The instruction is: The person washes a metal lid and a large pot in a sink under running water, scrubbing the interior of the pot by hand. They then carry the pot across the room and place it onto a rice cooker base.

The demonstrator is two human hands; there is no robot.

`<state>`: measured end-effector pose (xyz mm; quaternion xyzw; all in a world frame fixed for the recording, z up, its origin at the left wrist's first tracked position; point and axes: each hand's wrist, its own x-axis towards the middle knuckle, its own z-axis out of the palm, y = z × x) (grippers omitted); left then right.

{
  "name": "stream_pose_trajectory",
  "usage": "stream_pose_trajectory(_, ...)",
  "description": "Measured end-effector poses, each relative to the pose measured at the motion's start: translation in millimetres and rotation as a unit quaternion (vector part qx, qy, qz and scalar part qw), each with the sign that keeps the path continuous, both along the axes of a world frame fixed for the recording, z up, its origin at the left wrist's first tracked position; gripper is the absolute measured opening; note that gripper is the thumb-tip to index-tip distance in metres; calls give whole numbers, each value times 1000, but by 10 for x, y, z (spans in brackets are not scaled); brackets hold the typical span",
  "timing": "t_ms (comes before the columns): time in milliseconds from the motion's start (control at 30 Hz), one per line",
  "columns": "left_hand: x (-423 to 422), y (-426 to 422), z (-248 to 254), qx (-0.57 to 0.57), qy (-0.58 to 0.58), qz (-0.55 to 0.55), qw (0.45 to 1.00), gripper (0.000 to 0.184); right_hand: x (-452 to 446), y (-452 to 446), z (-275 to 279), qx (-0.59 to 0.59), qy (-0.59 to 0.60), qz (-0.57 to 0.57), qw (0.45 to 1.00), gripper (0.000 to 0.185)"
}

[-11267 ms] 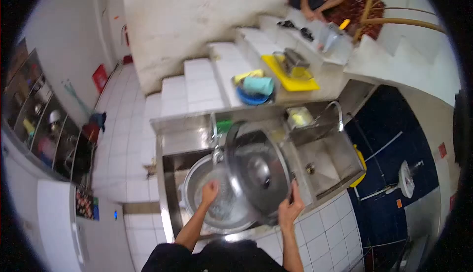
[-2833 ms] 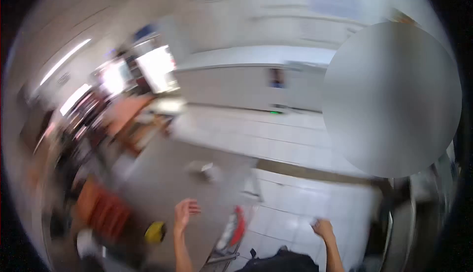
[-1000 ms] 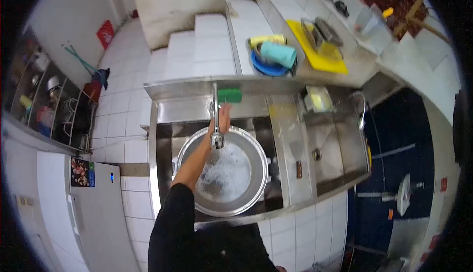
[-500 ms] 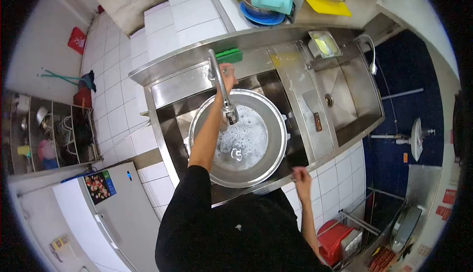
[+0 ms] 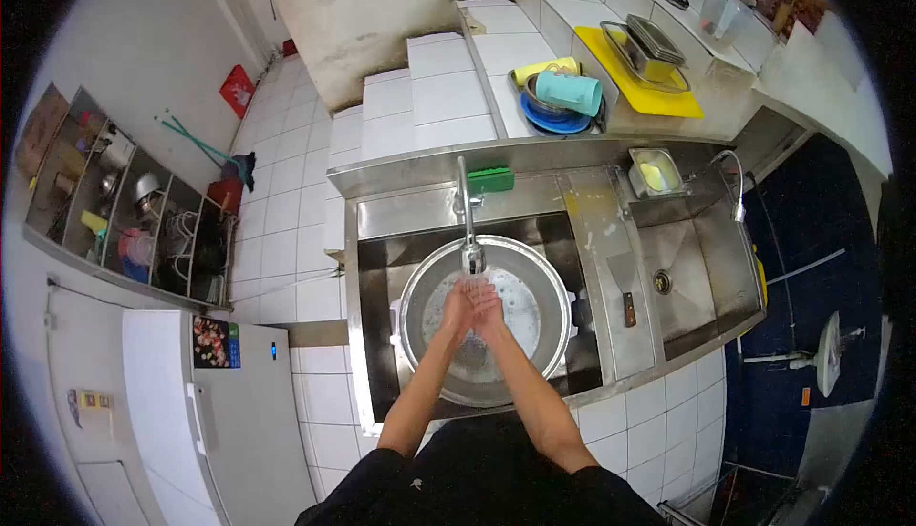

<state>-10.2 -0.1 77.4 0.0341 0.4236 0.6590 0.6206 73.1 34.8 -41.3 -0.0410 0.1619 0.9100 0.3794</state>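
My left hand [image 5: 459, 308] and my right hand [image 5: 488, 304] are side by side, palms up and fingers stretched out, right below the spout of the metal faucet [image 5: 473, 256]. Neither holds an object. Both are above a large round metal pot [image 5: 567, 324] with soapy, foamy water [image 5: 521, 309] inside. The pot sits in the left basin of a stainless steel sink [image 5: 376, 268]. Whether water runs from the spout is hard to make out.
A green scrub sponge [image 5: 490, 180] lies behind the faucet. On the steel divider rests a scraper with a wooden handle [image 5: 629, 309]. A second basin [image 5: 689, 273] is at right. Blue plates [image 5: 555, 123] and a turquoise cup [image 5: 570, 94] stand on the tiled ledge behind.
My left hand came back from behind the faucet, and my right hand moved in from the sink's front edge. Both are now together under the spout. The view has shifted too.
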Motion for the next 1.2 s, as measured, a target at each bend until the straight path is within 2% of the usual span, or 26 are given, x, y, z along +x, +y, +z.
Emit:
stream_pose_trajectory(33,-5,-36,143,11,-16,-30,999,45,-23,-13,417,18,-187,29,982,41)
stream_pose_trajectory(67,-66,-44,98,8,-10,-30,999,45,-59,-13,729,35,-367,55,928,43)
stream_pose_trajectory(133,-141,-10,-96,-13,74,53,996,41,-46,-11,860,45,-358,54,931,45)
stream_pose_trajectory(167,-96,-36,111,-18,73,55,996,41,10,-49,820,55,-355,54,932,46)
stream_pose_trajectory(233,-67,42,533,-18,322,56,945,41,42,-74,801,60,-361,66,928,49)
stream_pose_trajectory(300,-28,251,627,87,419,86,899,41,86,-141,859,15,-382,70,922,49)
stream_pose_trajectory(400,-67,413,689,22,575,-11,818,43,55,-198,914,-4,-376,65,924,47)
stream_pose_trajectory(500,-45,386,648,36,600,-35,799,43,92,-209,992,40,-386,62,920,47)
stream_pose_trajectory(567,-55,319,510,23,579,-43,814,46,129,-144,914,14,-396,58,916,47)
stream_pose_trajectory(633,-20,125,390,95,414,-9,905,49,187,-166,822,-20,-405,51,913,48)
stream_pose_trajectory(667,51,33,283,100,414,-15,905,49,209,-169,806,-11,-417,45,908,48)
stream_pose_trajectory(700,130,-84,156,51,217,-4,975,53,223,-182,789,-4,-429,42,902,48)
stream_pose_trajectory(733,183,-167,117,-3,9,9,1000,57,230,-203,789,-6,-429,38,902,48)
stream_pose_trajectory(767,201,-228,78,-5,8,7,1000,57,235,-250,783,1,-406,19,914,48)
stream_pose_trajectory(833,201,-244,20,11,-175,-20,984,62,230,-222,774,10,-381,-3,924,47)
stream_pose_trajectory(867,174,-197,-41,10,-173,-23,985,62,214,-200,759,18,-395,17,918,49)
stream_pose_trajectory(933,136,-99,-43,32,-172,149,973,61,174,-228,703,22,-407,34,912,50)
stream_pose_trajectory(967,141,-88,25,34,-174,147,973,61,162,-215,680,12,-372,23,928,51)
stream_pose_trajectory(1033,149,-90,189,76,-148,-22,986,61,157,-159,681,5,-338,10,941,52)
stream_pose_trajectory(1067,129,-58,26,76,-150,-21,986,61,164,-162,714,19,-359,17,933,54)
stream_pose_trajectory(1100,108,4,-159,44,-142,77,986,60,174,-169,749,34,-381,25,924,55)
stream_pose_trajectory(1133,119,47,-104,14,-134,174,975,59,190,-190,784,36,-383,26,923,55)
stream_pose_trajectory(1167,151,56,-47,18,-139,178,974,59,217,-199,829,22,-365,25,931,55)
stream_pose_trajectory(1200,171,33,7,19,-139,79,987,59,208,-180,873,8,-344,25,938,55)
